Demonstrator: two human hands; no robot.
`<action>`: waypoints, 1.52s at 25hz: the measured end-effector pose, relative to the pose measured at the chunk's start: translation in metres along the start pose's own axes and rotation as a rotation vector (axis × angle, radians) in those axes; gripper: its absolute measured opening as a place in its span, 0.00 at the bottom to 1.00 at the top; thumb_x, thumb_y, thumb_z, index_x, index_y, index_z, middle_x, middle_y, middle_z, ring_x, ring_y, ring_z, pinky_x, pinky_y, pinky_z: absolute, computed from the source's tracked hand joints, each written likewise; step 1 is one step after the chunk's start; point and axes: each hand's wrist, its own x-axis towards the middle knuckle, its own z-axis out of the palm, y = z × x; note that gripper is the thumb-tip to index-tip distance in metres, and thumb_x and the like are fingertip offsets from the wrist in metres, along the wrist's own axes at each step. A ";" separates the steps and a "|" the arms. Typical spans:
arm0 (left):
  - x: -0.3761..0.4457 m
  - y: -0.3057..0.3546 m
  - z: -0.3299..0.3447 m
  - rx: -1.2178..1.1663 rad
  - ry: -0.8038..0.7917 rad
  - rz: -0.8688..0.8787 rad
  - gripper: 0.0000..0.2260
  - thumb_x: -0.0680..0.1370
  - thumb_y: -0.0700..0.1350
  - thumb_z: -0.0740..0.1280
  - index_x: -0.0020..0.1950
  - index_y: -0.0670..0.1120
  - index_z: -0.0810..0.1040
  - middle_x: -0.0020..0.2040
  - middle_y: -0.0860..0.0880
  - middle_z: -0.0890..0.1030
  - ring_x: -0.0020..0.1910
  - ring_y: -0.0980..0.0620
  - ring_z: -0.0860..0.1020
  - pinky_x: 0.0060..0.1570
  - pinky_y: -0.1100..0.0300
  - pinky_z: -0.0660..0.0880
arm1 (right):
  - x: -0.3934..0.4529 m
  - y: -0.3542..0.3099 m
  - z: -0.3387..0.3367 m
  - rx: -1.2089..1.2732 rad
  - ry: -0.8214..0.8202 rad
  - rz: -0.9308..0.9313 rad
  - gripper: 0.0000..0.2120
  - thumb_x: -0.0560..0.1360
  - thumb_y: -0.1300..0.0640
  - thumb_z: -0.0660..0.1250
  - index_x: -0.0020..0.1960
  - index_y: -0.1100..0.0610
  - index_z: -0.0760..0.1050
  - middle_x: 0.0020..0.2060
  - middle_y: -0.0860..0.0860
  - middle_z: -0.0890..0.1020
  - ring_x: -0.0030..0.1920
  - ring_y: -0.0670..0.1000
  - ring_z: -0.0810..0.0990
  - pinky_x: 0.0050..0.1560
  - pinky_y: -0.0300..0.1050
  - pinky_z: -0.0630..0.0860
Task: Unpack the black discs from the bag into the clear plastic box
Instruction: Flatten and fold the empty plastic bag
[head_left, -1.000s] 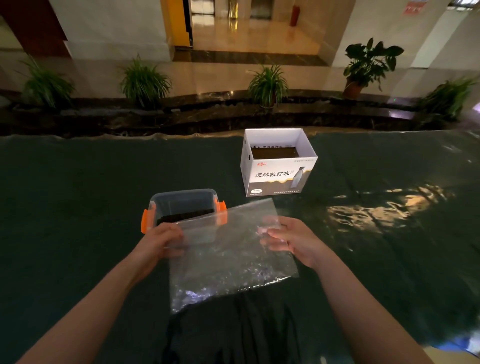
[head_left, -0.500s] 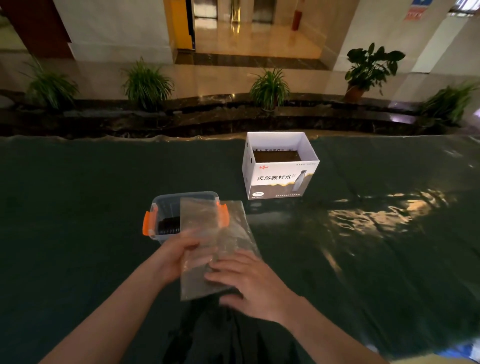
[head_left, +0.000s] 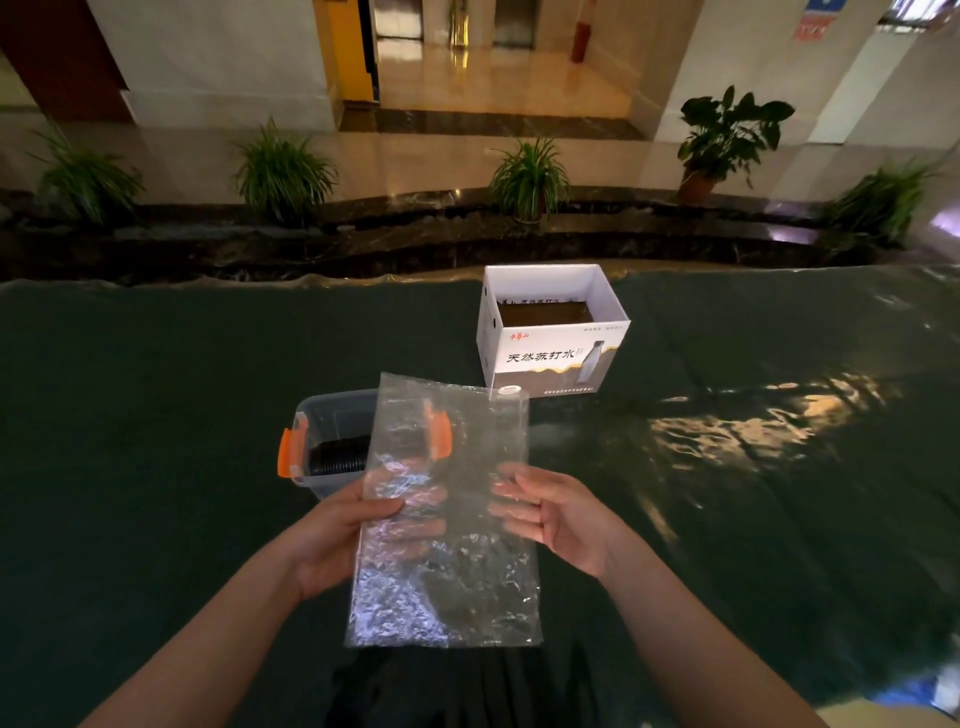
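A clear plastic bag (head_left: 457, 519) hangs flat and upright in front of me, crinkled and see-through, with nothing visible inside. My left hand (head_left: 337, 535) pinches its left edge, thumb in front and fingers behind. My right hand (head_left: 556, 514) touches the bag's right edge with its fingers spread. Behind the bag stands the clear plastic box (head_left: 327, 421) with orange latches; a row of black discs (head_left: 337, 457) lies in it. The bag covers the box's right half.
A white cardboard box (head_left: 550, 358) with printed text stands open behind and to the right of the clear box. Everything rests on a dark green cloth (head_left: 156, 415) over the table. Potted plants and a stone ledge lie beyond the far edge.
The bag was folded narrow between both hands half a second ago. Now it is spread out flat, and my right hand has moved from the front of it to its right edge.
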 end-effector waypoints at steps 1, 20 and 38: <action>-0.001 0.001 0.000 0.013 0.001 0.006 0.21 0.74 0.36 0.68 0.67 0.42 0.73 0.64 0.34 0.77 0.61 0.34 0.77 0.57 0.40 0.76 | -0.001 -0.001 0.001 -0.026 0.024 -0.030 0.16 0.76 0.59 0.68 0.61 0.62 0.76 0.45 0.55 0.85 0.43 0.52 0.84 0.45 0.45 0.82; -0.003 0.008 -0.007 0.199 0.173 0.097 0.10 0.78 0.40 0.62 0.52 0.44 0.83 0.60 0.36 0.76 0.55 0.38 0.76 0.60 0.39 0.71 | -0.011 -0.012 0.001 -0.217 0.029 -0.141 0.10 0.78 0.66 0.62 0.44 0.60 0.82 0.31 0.52 0.81 0.30 0.49 0.81 0.31 0.39 0.78; 0.015 -0.051 0.021 0.142 0.221 0.373 0.15 0.79 0.34 0.56 0.42 0.41 0.81 0.45 0.42 0.83 0.46 0.41 0.82 0.45 0.54 0.82 | 0.000 0.020 0.026 0.226 0.031 -0.042 0.25 0.78 0.48 0.62 0.70 0.62 0.68 0.64 0.61 0.78 0.64 0.61 0.77 0.66 0.60 0.71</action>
